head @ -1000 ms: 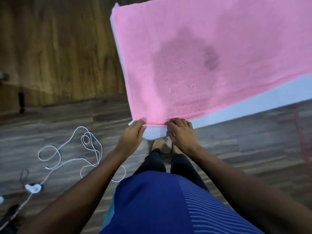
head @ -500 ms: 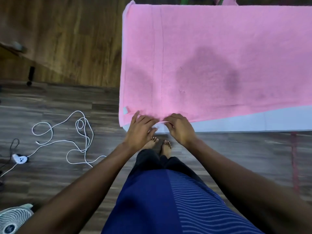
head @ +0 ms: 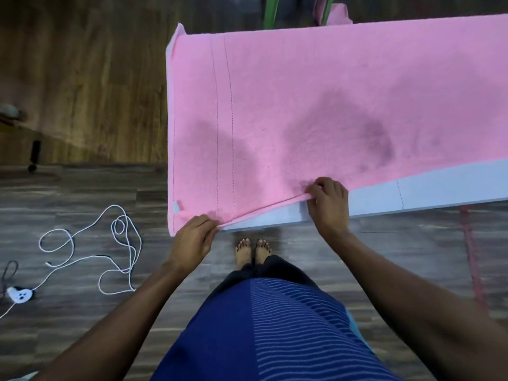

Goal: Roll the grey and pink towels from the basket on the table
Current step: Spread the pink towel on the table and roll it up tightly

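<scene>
pink towel [head: 316, 105] covering table [head: 412, 191], cable [head: 110, 243] on floor

The pink towel [head: 316, 105] shows darker patches and thin stitched lines. At 3 o'clock, the surface [head: 439, 188] under it is white. The floor [head: 82, 188] is grey-brown wood grain, with a white cable [head: 110, 243] at 9 o'clock. The shirt [head: 261, 334] is blue with wavy stripes.

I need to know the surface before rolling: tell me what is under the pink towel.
A white table lies under the pink towel; its bare near strip shows beside the right hand. The left hand pinches the same edge. Whatever else lies beneath is covered.
</scene>
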A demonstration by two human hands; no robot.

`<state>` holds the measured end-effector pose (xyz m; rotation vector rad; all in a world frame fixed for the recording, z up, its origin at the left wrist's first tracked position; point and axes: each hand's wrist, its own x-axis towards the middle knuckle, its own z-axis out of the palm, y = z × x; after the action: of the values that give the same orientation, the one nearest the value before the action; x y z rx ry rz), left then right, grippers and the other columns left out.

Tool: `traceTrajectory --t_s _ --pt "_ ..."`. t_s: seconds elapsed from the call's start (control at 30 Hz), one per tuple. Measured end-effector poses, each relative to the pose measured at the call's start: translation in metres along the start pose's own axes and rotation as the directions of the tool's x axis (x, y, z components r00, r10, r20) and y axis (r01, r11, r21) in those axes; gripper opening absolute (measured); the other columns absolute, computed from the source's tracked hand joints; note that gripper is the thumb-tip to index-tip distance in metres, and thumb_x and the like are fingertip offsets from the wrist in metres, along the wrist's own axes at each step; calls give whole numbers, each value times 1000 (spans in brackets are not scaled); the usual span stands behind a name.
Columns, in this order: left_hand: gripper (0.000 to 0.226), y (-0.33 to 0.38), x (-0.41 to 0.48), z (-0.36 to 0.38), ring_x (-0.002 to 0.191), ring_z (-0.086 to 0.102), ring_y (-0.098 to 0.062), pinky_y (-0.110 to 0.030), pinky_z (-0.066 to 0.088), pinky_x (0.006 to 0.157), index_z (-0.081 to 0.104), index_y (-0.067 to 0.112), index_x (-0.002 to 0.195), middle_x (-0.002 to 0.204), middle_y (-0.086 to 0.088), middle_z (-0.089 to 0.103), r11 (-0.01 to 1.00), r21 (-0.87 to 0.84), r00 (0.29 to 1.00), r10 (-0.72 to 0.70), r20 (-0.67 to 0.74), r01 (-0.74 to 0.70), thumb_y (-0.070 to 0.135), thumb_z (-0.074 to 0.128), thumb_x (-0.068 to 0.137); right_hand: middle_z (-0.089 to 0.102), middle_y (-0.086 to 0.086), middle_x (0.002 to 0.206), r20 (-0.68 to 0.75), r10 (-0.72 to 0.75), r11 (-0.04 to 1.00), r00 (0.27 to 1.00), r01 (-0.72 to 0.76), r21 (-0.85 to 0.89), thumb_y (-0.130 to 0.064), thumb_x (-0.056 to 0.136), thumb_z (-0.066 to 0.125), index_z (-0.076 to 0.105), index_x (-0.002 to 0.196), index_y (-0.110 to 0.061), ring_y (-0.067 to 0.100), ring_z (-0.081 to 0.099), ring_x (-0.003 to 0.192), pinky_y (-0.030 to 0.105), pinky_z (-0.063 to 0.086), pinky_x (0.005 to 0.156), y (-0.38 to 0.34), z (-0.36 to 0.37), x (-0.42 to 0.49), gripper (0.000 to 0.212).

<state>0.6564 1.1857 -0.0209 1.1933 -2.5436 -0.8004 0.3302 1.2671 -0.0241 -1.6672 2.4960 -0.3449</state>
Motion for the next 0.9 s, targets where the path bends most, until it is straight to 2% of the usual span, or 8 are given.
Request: traceTrajectory --t_s 0.1,0.2,0.33,0.47,0.57,0.7,0.8,0.9 --pt "21 8 2 -2 80 56 -17 -28 46 70 69 6 98 87 -3 63 999 -39 998 -41 -52 39 18 52 95 59 6 117 66 -72 997 995 73 -15 -16 80 68 64 112 -21 27 52 109 44 35 96 -19 -1 0 33" --pt "20 15 7 -6 82 54 -17 -20 37 74 67 5 100 89 -5 62 995 -72 992 -77 -104 69 17 52 96 62 5 115 98 -214 975 972 207 77 -29 85 67 63 113 -23 24 56 106 44 39 94 -59 9 -15 29" --pt "27 21 9 -11 85 55 -18 -23 40 76 66 5 104 94 -6 63 996 -86 993 -40 -111 31 21 45 99 63 5 101 17 -298 935 954 289 203 -23 84 68 65 105 -16 25 54 90 38 47 74 -112 24 -22 22" --pt "21 22 12 -15 84 59 -20 -31 50 73 64 6 112 99 -6 62 990 -138 992 -58 -111 42 14 49 99 62 9 102 -66 -327 912 943 333 241 -10 82 57 63 108 -11 26 53 86 34 46 73 -140 22 -12 26" --pt "24 21 18 -16 83 61 -23 -39 54 68 63 6 113 101 -7 63 989 -137 990 -71 -119 54 15 47 99 64 8 95 -98 -317 908 943 332 254 -2 79 65 65 101 -8 27 56 79 36 49 67 -147 17 -4 23" --pt "18 23 24 -21 77 62 -23 -34 52 63 64 8 110 96 -5 63 994 -111 989 -37 -143 21 13 51 99 67 5 87 -31 -269 922 963 266 280 -7 84 66 67 96 -10 26 60 72 35 50 62 -147 10 2 12" --pt "27 19 27 -27 72 61 -23 -33 51 58 64 9 109 94 -4 61 996 -84 991 20 -132 -32 25 43 99 68 4 88 16 -242 937 970 230 262 -9 86 63 68 99 -11 26 60 74 34 48 64 -129 9 -1 13" --pt "32 7 26 -29 72 59 -24 -38 52 56 64 7 109 91 -5 59 996 -57 992 68 -107 -74 26 40 99 70 3 94 51 -157 964 986 142 226 -8 85 64 71 103 -13 27 63 82 34 48 71 -96 7 -5 21"
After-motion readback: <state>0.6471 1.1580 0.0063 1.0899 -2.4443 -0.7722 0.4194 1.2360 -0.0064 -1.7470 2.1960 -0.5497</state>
